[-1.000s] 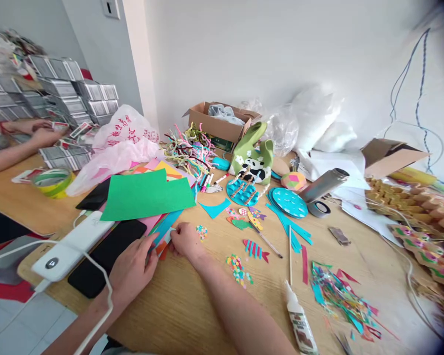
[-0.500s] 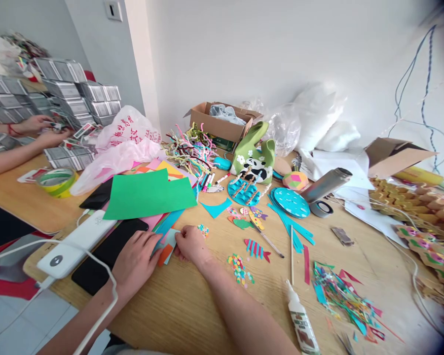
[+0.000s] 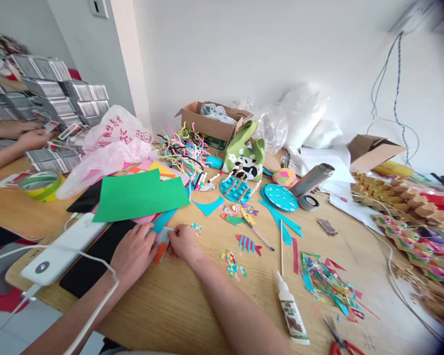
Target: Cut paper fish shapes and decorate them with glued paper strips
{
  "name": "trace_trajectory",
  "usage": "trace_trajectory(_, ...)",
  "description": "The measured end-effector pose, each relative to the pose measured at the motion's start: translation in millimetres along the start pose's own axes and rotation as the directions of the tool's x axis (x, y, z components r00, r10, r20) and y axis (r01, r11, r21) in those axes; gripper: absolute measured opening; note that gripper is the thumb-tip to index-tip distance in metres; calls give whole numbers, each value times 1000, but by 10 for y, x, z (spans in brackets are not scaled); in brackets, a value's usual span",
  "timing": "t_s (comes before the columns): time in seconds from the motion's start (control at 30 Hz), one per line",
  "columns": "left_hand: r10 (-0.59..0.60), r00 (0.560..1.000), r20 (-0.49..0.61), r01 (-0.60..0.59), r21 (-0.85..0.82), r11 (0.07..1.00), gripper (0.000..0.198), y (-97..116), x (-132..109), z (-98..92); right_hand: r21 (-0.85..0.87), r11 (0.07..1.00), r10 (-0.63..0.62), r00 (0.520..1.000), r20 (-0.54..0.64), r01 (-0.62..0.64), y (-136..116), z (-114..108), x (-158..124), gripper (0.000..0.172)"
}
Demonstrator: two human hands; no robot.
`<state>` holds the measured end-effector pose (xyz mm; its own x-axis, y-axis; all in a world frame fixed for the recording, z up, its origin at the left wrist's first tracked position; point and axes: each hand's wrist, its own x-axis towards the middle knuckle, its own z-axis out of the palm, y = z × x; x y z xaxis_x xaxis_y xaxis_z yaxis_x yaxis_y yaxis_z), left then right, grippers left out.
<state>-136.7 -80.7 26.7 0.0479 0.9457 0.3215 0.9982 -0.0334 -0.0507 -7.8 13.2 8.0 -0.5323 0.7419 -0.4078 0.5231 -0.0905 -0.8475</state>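
Observation:
My left hand (image 3: 133, 254) and my right hand (image 3: 183, 242) meet at the near corner of a pile of coloured paper sheets (image 3: 159, 224). Both have their fingers curled and pinch a small light blue and orange piece of paper (image 3: 162, 245) between them. A large green sheet (image 3: 138, 196) lies on top of the pile just beyond my hands. Small round paper cut-outs (image 3: 196, 228) sit right of my right hand.
A white power bank (image 3: 61, 244) with a cable lies over black phones (image 3: 92, 256) at my left. Paper fish (image 3: 248, 242), confetti (image 3: 231, 261), a glue bottle (image 3: 291, 311), scissors (image 3: 340, 340) and scraps (image 3: 329, 286) cover the wooden table (image 3: 177, 305). Another person's hands (image 3: 25, 135) work at far left.
My hands have stayed together on the small paper piece, shifting it slightly. The view has swung a little to the right, bringing the scissors into sight.

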Motion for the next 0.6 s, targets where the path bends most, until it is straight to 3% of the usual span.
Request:
trace_trajectory(0.3,-38,999,-23,38,-32,999,20,-13,-49,65,-38,999,-20,1000,-17,19,14,2,3,17)
trace_trajectory(0.47,-176,980,-96,143,-287,947,14,14,-40,10,-61,998,-33,999,-28,31,40,17,23,19)
trace_trajectory(0.6,-338,933,-126,215,-559,801,10,61,-52,-75,-62,998,-34,999,-30,32,37,23,24,21)
